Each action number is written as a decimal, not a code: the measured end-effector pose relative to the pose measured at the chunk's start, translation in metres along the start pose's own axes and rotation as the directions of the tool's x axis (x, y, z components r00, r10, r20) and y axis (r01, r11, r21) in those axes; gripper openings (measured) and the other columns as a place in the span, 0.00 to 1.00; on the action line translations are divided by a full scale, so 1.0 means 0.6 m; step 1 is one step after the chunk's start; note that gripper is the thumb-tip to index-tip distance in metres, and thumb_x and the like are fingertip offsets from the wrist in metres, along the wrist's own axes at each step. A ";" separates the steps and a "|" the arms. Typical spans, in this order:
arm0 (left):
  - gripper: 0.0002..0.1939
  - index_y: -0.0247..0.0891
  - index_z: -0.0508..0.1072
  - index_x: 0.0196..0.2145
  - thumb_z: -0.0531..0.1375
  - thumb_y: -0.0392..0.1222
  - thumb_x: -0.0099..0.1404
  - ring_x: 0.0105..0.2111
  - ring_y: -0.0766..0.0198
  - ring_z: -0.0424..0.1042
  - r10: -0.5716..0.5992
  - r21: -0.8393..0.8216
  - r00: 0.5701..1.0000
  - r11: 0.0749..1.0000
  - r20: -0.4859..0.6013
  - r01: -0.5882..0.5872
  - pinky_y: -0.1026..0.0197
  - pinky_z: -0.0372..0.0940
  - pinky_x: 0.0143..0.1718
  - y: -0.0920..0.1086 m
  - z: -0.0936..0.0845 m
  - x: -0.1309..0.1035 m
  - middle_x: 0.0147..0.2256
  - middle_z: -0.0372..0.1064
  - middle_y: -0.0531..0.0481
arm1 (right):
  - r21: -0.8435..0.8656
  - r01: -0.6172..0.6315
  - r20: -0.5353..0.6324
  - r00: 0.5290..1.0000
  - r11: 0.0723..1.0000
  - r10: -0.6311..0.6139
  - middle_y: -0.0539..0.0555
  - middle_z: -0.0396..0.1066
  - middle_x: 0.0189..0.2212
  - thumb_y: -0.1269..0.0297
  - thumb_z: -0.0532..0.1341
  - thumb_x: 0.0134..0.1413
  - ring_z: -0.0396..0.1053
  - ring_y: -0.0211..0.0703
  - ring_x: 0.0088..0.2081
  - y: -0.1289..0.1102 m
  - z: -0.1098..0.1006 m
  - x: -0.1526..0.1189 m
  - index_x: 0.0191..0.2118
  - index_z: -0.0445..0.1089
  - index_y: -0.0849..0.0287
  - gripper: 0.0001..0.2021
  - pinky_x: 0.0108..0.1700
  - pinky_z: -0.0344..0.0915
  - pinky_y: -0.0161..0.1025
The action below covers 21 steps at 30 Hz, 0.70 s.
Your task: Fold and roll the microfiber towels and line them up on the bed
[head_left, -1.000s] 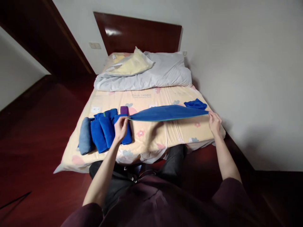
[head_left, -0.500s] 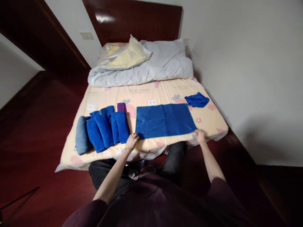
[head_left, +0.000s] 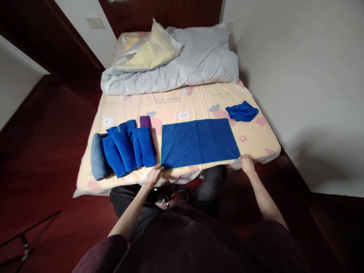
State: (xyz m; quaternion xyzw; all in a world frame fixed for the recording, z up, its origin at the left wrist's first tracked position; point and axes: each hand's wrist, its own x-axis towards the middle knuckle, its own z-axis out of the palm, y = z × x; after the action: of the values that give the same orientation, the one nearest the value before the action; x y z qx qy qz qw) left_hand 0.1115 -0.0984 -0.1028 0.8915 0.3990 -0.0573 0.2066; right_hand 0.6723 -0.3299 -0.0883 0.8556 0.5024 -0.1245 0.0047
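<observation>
A blue towel (head_left: 199, 142) with a thin green edge lies spread as a flat rectangle near the front of the bed. My left hand (head_left: 154, 174) pinches its near left corner. At the near right corner, my right hand (head_left: 247, 164) has its fingers closed on the towel. Left of the towel lie several folded blue towels (head_left: 125, 148) side by side, with a purple one (head_left: 145, 121) showing behind them. A grey-blue rolled cloth (head_left: 99, 155) is at the far left of that row. Beyond the spread towel's right end sits a crumpled blue cloth (head_left: 242, 111).
The bed (head_left: 182, 106) has a peach printed sheet. A grey quilt (head_left: 199, 60) is bunched at its head, with a pale yellow fold (head_left: 155, 53) on top. A white wall (head_left: 298, 94) stands on the right. Part of a black stand (head_left: 25, 246) is on the floor at lower left.
The camera view has tilted downward, so the bed's head appears higher up. Both hands stay at the towel's near corners, slightly farther apart, and the towel looks pulled a little tauter.
</observation>
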 end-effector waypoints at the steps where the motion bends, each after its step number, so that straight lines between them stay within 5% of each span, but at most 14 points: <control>1: 0.20 0.38 0.80 0.43 0.50 0.26 0.66 0.50 0.51 0.74 -0.006 0.006 1.000 1.000 0.014 0.006 0.55 0.69 0.53 0.005 0.004 -0.007 0.44 0.76 0.41 | -0.038 -0.007 0.024 1.000 0.999 0.008 0.64 0.79 0.51 0.79 0.56 0.59 0.72 0.52 0.58 -0.002 -0.005 -0.003 0.46 0.80 0.61 0.17 0.58 0.68 0.41; 5: 0.19 0.38 0.80 0.43 0.54 0.25 0.64 0.50 0.51 0.76 -0.076 0.060 0.991 0.996 0.113 0.069 0.54 0.70 0.52 0.018 0.006 -0.013 0.46 0.77 0.38 | -0.142 -0.096 0.187 0.975 0.985 0.121 0.71 0.79 0.49 0.76 0.57 0.62 0.76 0.58 0.56 -0.016 -0.025 0.011 0.44 0.82 0.63 0.15 0.59 0.67 0.50; 8: 0.12 0.39 0.81 0.42 0.60 0.30 0.65 0.47 0.48 0.79 -0.165 0.080 0.963 0.985 0.211 0.152 0.50 0.71 0.50 0.040 -0.022 0.022 0.44 0.79 0.38 | -0.157 -0.186 0.285 0.932 0.970 0.225 0.75 0.80 0.47 0.69 0.61 0.63 0.77 0.68 0.54 -0.066 -0.039 0.049 0.45 0.83 0.63 0.13 0.58 0.68 0.62; 10: 0.11 0.39 0.81 0.46 0.60 0.37 0.70 0.50 0.42 0.78 -0.136 0.021 0.986 0.991 0.099 0.134 0.45 0.71 0.54 0.072 -0.046 0.070 0.46 0.79 0.34 | -0.064 -0.148 0.240 0.958 0.987 0.159 0.76 0.77 0.54 0.65 0.61 0.65 0.72 0.74 0.60 -0.142 -0.040 0.078 0.53 0.81 0.61 0.16 0.62 0.64 0.69; 13: 0.23 0.37 0.73 0.63 0.53 0.42 0.76 0.67 0.39 0.65 -0.039 -0.128 0.958 0.992 -0.284 0.003 0.38 0.60 0.67 0.138 -0.058 0.161 0.63 0.70 0.29 | 0.201 0.165 -0.103 0.984 0.966 -0.147 0.65 0.59 0.73 0.60 0.54 0.71 0.50 0.70 0.75 -0.308 -0.014 0.108 0.71 0.66 0.57 0.26 0.73 0.48 0.70; 15: 0.28 0.35 0.66 0.70 0.51 0.41 0.76 0.74 0.42 0.52 -0.046 -0.180 0.924 0.983 -0.380 -0.025 0.37 0.51 0.73 0.175 -0.035 0.210 0.72 0.57 0.33 | 0.310 0.340 -0.196 0.937 0.888 -0.290 0.57 0.47 0.78 0.60 0.50 0.74 0.39 0.61 0.79 -0.418 0.025 0.115 0.76 0.58 0.56 0.29 0.77 0.38 0.66; 17: 0.31 0.32 0.62 0.72 0.50 0.39 0.75 0.77 0.45 0.46 -0.074 -0.211 0.938 0.977 -0.340 0.000 0.37 0.46 0.75 0.194 0.008 0.238 0.75 0.51 0.35 | 0.377 0.405 -0.143 0.914 0.833 -0.379 0.55 0.46 0.78 0.63 0.48 0.74 0.39 0.55 0.79 -0.495 0.072 0.113 0.77 0.55 0.57 0.30 0.78 0.35 0.62; 21: 0.33 0.30 0.58 0.74 0.46 0.39 0.75 0.78 0.51 0.44 -0.102 -0.236 0.954 0.971 -0.283 0.034 0.38 0.41 0.77 0.182 0.087 0.244 0.75 0.50 0.35 | 0.400 0.380 -0.070 0.920 0.834 -0.385 0.55 0.43 0.79 0.64 0.47 0.75 0.38 0.50 0.80 -0.534 0.139 0.108 0.77 0.54 0.60 0.29 0.79 0.33 0.58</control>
State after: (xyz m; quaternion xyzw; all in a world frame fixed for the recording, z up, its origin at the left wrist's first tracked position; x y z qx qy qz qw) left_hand 0.2937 -0.0844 -0.1538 0.8462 0.4596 0.1146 0.2439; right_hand 0.4092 -0.1269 -0.1460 0.7192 0.6260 -0.2301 -0.1945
